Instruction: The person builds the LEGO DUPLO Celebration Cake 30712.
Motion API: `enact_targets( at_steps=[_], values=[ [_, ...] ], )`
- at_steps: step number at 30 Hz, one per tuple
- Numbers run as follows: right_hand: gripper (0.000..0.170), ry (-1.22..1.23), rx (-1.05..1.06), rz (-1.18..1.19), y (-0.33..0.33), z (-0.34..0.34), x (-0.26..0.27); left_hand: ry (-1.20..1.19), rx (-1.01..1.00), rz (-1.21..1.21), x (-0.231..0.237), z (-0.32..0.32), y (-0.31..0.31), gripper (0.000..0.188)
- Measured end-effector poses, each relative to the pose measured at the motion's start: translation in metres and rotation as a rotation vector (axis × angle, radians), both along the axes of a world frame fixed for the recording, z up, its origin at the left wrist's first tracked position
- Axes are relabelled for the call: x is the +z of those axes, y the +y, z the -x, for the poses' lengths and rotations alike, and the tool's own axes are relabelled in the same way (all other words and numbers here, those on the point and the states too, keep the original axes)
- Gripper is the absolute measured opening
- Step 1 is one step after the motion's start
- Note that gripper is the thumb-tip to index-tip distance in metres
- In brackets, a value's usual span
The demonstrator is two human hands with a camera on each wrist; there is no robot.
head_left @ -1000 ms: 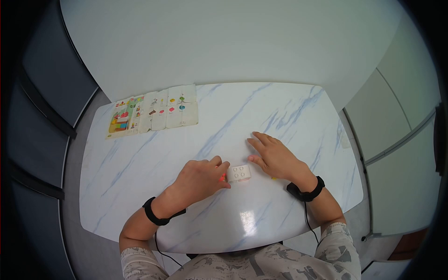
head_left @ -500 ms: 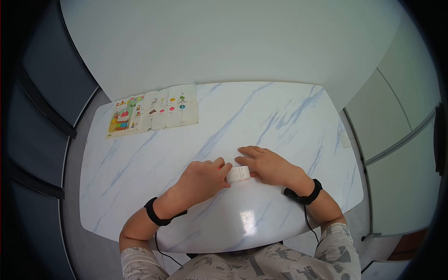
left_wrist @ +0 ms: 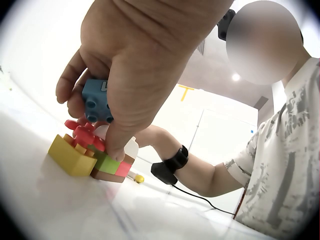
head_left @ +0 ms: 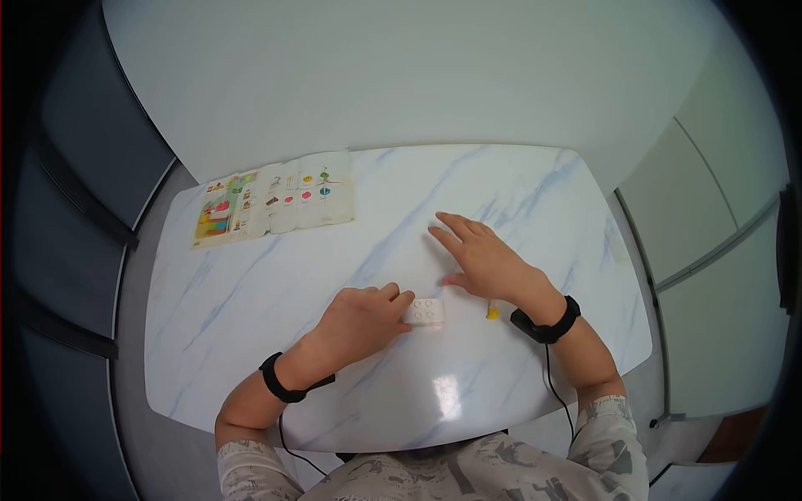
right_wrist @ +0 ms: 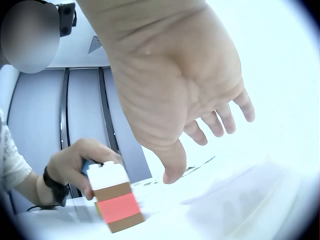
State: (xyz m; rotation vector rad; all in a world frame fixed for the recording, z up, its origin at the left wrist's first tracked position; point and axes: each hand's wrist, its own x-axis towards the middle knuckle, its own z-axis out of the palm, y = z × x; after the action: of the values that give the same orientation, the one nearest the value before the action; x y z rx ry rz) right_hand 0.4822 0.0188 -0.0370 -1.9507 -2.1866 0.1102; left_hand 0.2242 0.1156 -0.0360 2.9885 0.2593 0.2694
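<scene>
My left hand (head_left: 359, 324) grips a group of joined bricks, its thumb at the side of the green brick (left_wrist: 106, 164) and its fingers curled by a blue brick (left_wrist: 94, 100). A red piece (left_wrist: 86, 135) and a yellow brick (left_wrist: 72, 157) sit on the far side from the white brick (head_left: 426, 312). In the right wrist view the end shows white above brown, a red brick (right_wrist: 119, 207) and brown. My right hand (head_left: 501, 269) is held apart from the bricks, fingers spread and empty.
A small yellow piece (head_left: 492, 314) lies on the marbled table (head_left: 518, 384) close to my right wrist. An unfolded picture sheet (head_left: 284, 200) lies at the table's back left. Cables (head_left: 555, 392) hang from the wrist devices.
My right hand came in to the white brick, then drew back away from it towards the back of the table. The yellow piece shows again. My left hand has hardly moved.
</scene>
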Motion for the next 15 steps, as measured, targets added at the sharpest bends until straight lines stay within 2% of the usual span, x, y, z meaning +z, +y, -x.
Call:
enact_targets(
  at_steps=[2, 6, 9, 15],
  values=[
    [0.083, 0.007, -0.060, -0.044, 0.016, -0.012, -0.016, 0.008, 0.003, 0.010, 0.001, -0.001, 0.000, 0.041],
    [0.087, 0.025, -0.119, 0.120, 0.038, -0.019, -0.036, -0.031, -0.008, 0.016, -0.002, 0.001, 0.002, 0.041],
    [0.087, -0.071, -0.107, 0.152, 0.044, -0.007, -0.037, -0.037, -0.012, 0.014, -0.002, 0.001, 0.002, 0.042],
    [0.084, 0.082, 0.102, 0.071, 0.057, 0.005, -0.047, 0.007, -0.013, 0.012, 0.000, 0.001, 0.004, 0.048]
  ],
)
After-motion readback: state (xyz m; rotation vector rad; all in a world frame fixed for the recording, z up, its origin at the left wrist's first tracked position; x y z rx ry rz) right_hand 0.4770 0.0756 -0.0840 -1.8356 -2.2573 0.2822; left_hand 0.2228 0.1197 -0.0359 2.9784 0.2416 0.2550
